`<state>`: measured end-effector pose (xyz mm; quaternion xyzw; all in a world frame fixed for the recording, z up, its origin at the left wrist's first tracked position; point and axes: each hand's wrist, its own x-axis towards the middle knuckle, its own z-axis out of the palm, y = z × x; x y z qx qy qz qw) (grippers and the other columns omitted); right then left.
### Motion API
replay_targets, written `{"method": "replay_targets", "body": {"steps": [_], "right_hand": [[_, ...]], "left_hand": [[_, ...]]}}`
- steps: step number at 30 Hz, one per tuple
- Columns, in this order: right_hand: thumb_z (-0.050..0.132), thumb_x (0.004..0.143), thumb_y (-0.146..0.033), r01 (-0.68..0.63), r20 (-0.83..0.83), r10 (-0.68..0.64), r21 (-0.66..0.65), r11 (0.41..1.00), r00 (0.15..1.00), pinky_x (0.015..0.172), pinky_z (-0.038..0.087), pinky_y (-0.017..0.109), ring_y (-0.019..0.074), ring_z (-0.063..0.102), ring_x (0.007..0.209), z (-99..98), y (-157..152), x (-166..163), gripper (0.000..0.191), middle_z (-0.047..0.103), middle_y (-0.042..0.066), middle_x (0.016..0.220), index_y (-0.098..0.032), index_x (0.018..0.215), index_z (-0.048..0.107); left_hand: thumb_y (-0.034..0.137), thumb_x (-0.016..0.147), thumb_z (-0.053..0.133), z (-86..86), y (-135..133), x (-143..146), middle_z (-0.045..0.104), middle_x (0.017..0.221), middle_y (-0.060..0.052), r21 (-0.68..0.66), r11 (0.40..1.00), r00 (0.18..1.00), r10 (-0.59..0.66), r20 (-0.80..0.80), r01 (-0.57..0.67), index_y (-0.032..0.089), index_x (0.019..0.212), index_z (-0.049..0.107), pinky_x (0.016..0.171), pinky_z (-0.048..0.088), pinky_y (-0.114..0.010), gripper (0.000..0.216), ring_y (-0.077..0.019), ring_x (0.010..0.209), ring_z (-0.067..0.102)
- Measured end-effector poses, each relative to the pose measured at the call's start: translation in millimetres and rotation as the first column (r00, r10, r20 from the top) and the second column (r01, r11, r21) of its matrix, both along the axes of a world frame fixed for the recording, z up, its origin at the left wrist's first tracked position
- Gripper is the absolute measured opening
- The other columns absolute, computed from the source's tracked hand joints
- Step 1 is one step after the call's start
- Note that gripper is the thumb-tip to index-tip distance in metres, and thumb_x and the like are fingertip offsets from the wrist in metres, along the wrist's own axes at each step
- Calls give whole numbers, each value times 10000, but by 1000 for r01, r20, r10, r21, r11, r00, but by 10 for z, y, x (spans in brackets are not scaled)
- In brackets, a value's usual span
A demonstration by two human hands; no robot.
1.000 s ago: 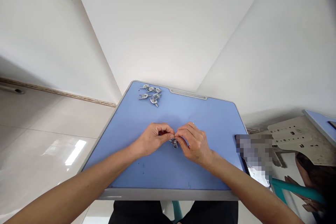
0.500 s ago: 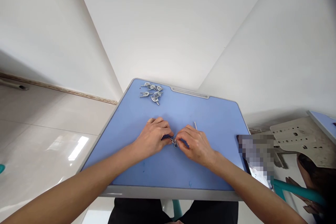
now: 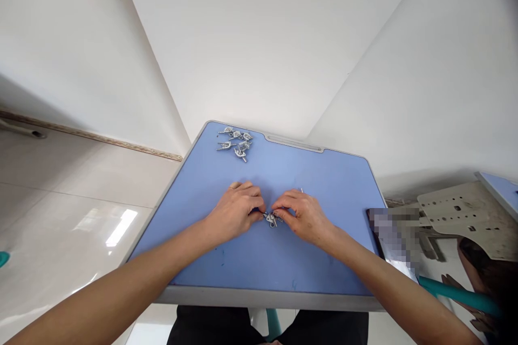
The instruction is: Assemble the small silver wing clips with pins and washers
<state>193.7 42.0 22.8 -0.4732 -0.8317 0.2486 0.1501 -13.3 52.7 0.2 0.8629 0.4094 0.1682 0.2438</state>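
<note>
left hand [image 3: 236, 209] and right hand [image 3: 304, 215] pinch one small metal part [image 3: 271, 221] over a blue desk [image 3: 319, 267]; a loose pinch could let it slip.

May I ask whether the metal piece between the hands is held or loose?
Held: the left hand and right hand pinch the metal piece from either side.

No readable text, label, brand, number or sign anywhere in the view.
</note>
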Motion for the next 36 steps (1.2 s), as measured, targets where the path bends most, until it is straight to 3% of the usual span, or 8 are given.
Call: {"method": "replay_targets", "body": {"steps": [4,10,17,21,29,36], "right_hand": [[622,847,-102,-10,21,12,-130,992,1000,604,391,222,94,585,644,26,86,-49,173,690,-52,740,-238,800,717],[674,820,-91,-271,158,255,86,959,954,602,368,235,127,599,780,-69,181,-26,167,687,-29,812,-249,841,725],[644,880,-178,-382,266,312,273,883,912,537,297,245,125,553,746,-151,148,-41,99,663,-5,817,-239,880,722],[610,905,-205,-392,286,314,280,876,905,497,234,259,122,552,738,-172,164,-72,124,662,-8,826,-234,844,714],[669,841,-162,-348,203,308,206,915,930,529,277,250,115,573,741,-118,183,-114,102,670,-31,801,-249,861,718],[635,875,-194,-398,254,340,229,889,906,554,316,259,132,559,727,-170,180,-152,93,661,-9,785,-221,813,698]], "left_hand": [[139,850,654,27,4,-24,638,791,2,3,999,999,-49,-20,49,208,758,696,758,312,-325,123,-173,843,522],[140,861,631,40,27,-90,645,767,0,29,993,994,-111,-16,112,214,726,703,744,307,-323,170,-167,818,521],[138,833,679,31,25,-84,645,747,11,0,994,993,-110,-39,110,228,721,716,742,299,-317,148,-170,811,535],[156,831,690,40,25,-76,645,745,12,-9,995,993,-99,-62,99,227,723,717,741,301,-315,132,-174,813,535],[172,805,727,65,36,-103,660,747,23,-49,993,991,-114,-70,111,252,740,741,778,315,-324,103,-172,829,557],[164,807,708,56,42,-129,661,728,26,-26,992,989,-129,-66,127,254,729,737,768,330,-321,123,-167,799,566]]}}
